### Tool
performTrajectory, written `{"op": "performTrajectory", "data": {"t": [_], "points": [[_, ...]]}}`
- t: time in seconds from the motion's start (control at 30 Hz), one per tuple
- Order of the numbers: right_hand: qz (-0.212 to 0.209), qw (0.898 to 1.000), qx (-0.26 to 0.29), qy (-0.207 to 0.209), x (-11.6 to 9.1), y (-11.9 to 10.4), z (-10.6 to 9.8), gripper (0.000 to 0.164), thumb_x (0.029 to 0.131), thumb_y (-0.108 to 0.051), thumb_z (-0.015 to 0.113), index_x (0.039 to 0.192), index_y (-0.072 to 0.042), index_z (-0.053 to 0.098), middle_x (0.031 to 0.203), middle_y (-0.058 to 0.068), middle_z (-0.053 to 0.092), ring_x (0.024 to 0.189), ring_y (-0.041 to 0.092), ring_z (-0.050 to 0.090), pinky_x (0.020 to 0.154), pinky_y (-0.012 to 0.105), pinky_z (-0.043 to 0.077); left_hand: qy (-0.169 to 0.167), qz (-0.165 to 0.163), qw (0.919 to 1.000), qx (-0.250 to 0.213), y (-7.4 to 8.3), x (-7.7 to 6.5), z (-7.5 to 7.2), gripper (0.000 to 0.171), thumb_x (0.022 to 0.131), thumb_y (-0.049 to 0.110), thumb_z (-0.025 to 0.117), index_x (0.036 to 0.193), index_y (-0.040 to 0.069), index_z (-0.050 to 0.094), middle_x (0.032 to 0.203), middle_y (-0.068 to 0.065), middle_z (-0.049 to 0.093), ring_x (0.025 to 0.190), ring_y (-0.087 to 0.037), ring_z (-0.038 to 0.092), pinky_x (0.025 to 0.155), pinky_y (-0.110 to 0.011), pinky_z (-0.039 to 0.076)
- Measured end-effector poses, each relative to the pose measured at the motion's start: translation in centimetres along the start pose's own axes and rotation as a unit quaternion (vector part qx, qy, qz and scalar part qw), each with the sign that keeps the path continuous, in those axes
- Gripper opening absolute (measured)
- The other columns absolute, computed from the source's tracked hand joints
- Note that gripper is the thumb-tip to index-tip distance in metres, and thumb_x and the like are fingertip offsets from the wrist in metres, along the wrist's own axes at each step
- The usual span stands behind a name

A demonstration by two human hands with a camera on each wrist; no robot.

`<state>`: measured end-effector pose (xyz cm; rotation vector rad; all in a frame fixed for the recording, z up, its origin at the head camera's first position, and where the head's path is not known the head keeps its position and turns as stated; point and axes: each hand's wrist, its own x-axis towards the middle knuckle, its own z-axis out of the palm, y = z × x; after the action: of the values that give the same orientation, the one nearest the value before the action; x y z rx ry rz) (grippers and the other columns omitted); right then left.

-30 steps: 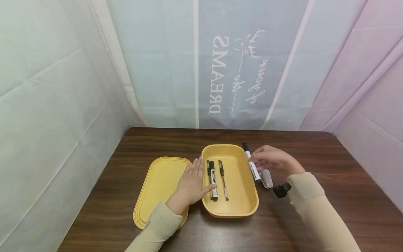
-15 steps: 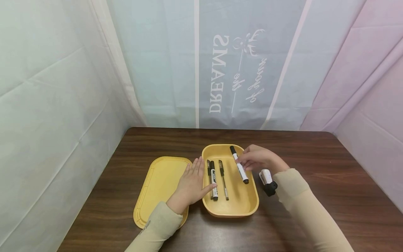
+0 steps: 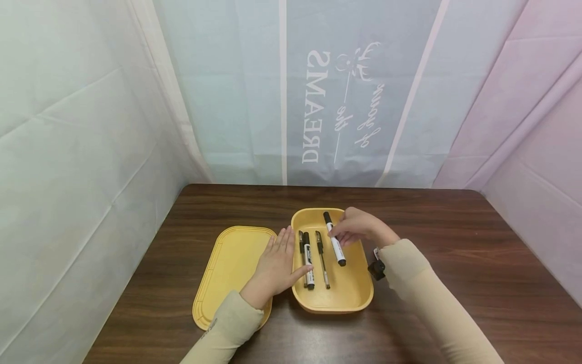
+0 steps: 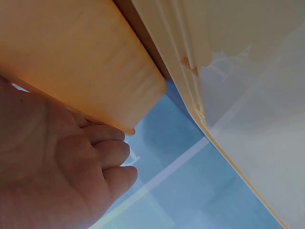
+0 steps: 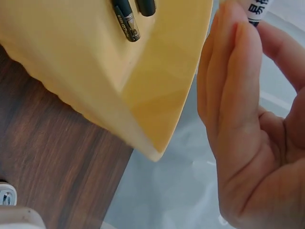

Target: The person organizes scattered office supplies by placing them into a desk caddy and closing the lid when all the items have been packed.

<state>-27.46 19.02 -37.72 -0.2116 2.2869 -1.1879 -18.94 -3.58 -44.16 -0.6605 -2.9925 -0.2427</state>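
Observation:
My right hand (image 3: 361, 226) pinches a white whiteboard marker (image 3: 335, 242) with black ends, holding it over the right half of an open yellow box (image 3: 359, 306). The marker's printed end also shows between thumb and fingers in the right wrist view. Inside the box, toward the left, lie another white and black marker (image 3: 309, 268) and two clear pens with black caps, one pen (image 3: 322, 260) to its right and one partly hidden at its left. My left hand (image 3: 276, 265) rests with straight fingers against the box's left rim, its thumb reaching over the inside.
A yellow lid (image 3: 234, 268) lies on the dark wooden table (image 3: 436, 227) left of the box, partly under my left forearm. Beside the box's right wall sits a small whitish item (image 5: 19, 217), mostly hidden by my right wrist and its black camera (image 3: 376, 269).
My right hand has carried the marker leftward, from beyond the box's right rim to over its inside. My left hand has stayed still.

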Motion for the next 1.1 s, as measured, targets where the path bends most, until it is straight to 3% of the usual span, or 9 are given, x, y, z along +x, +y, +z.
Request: {"op": "performTrajectory", "data": {"t": [0.13, 0.37, 0.73, 0.93, 1.1], "points": [[0.009, 0.998, -0.064, 0.015, 0.3, -0.8, 0.4, 0.019, 0.081, -0.011, 0.071, 0.07, 0.004, 0.067, 0.058, 0.008, 0.063, 0.049, 0.013, 0.061, 0.057, 0.032, 0.056, -0.01, -0.003, 0.9999, -0.007, 0.0, 0.0, -0.4, 0.09, 0.092, 0.062, 0.041, 0.147, -0.006, 0.019, 0.154, -0.02, 0.015, 0.142, -0.03, 0.013, 0.114, -0.044, 0.014], [0.042, 0.979, -0.194, 0.043, 1.0, -2.4, 1.4, 0.023, 0.08, -0.013, 0.073, 0.063, 0.0, 0.066, 0.055, 0.009, 0.064, 0.049, 0.019, 0.064, 0.056, 0.035, 0.056, -0.016, -0.004, 0.9998, -0.015, -0.1, 0.2, -1.0, 0.09, 0.092, 0.061, 0.042, 0.147, -0.006, 0.018, 0.154, -0.02, 0.015, 0.142, -0.031, 0.014, 0.114, -0.045, 0.015], [0.071, 0.965, -0.248, 0.038, 2.4, -4.2, 2.9, 0.019, 0.081, -0.008, 0.07, 0.064, 0.0, 0.065, 0.058, 0.012, 0.064, 0.05, 0.02, 0.064, 0.055, 0.033, 0.056, -0.023, -0.003, 0.9995, -0.023, -0.2, 0.4, -1.2, 0.09, 0.092, 0.062, 0.041, 0.147, -0.006, 0.019, 0.154, -0.019, 0.016, 0.142, -0.03, 0.013, 0.114, -0.044, 0.013], [0.102, 0.965, -0.238, 0.035, 3.4, -3.8, 3.1, 0.012, 0.08, -0.005, 0.071, 0.072, 0.001, 0.067, 0.061, 0.013, 0.065, 0.054, 0.022, 0.065, 0.058, 0.034, 0.057, -0.022, -0.002, 0.9996, -0.02, -0.2, 0.5, -1.3, 0.09, 0.092, 0.062, 0.04, 0.147, -0.006, 0.02, 0.154, -0.02, 0.017, 0.142, -0.03, 0.014, 0.114, -0.044, 0.015], [0.102, 0.957, -0.269, 0.037, 3.8, -2.7, 3.4, 0.008, 0.078, -0.002, 0.074, 0.076, 0.0, 0.067, 0.062, 0.013, 0.064, 0.055, 0.022, 0.065, 0.053, 0.031, 0.055, -0.021, -0.002, 0.9995, -0.023, -0.2, 0.7, -1.5, 0.089, 0.092, 0.061, 0.04, 0.147, -0.006, 0.02, 0.154, -0.02, 0.017, 0.142, -0.031, 0.015, 0.114, -0.044, 0.015]]}}
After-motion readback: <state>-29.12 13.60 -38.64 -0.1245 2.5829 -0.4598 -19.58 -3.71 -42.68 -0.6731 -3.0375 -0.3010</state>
